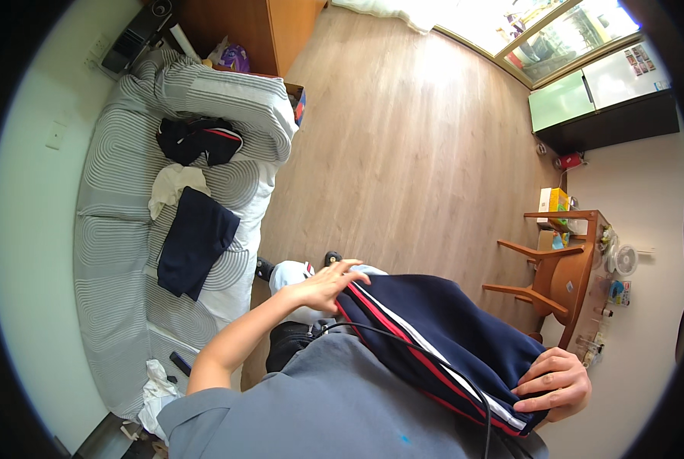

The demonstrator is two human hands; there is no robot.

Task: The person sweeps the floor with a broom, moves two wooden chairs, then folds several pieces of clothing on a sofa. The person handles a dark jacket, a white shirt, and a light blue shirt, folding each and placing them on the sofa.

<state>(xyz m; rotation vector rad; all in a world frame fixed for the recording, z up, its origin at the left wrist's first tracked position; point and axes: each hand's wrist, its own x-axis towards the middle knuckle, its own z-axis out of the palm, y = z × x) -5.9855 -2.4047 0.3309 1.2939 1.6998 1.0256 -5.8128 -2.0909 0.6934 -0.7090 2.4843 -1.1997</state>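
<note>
Navy trousers with white and red side stripes [433, 327] stretch in front of my grey shirt. My right hand [554, 381] grips one end of them at the lower right, the fingers curled over the fabric. At the other end, my left hand [327, 284] rests against the striped edge with its fingers spread; whether it pinches the cloth is unclear. A black cable [428, 350] runs across the garment. On the sofa [112, 246] to the left lie a folded navy garment [195, 244], a cream cloth [175, 186] and a crumpled dark garment with red and white stripes [201, 140].
A wooden chair [554, 281] stands at the right, near a small white fan [626, 260]. The wood-look floor [393, 172] extends ahead of me to a glazed door [566, 40]. A wooden cabinet [296, 31] is beyond the sofa. White cloth [158, 396] lies at the sofa's near end.
</note>
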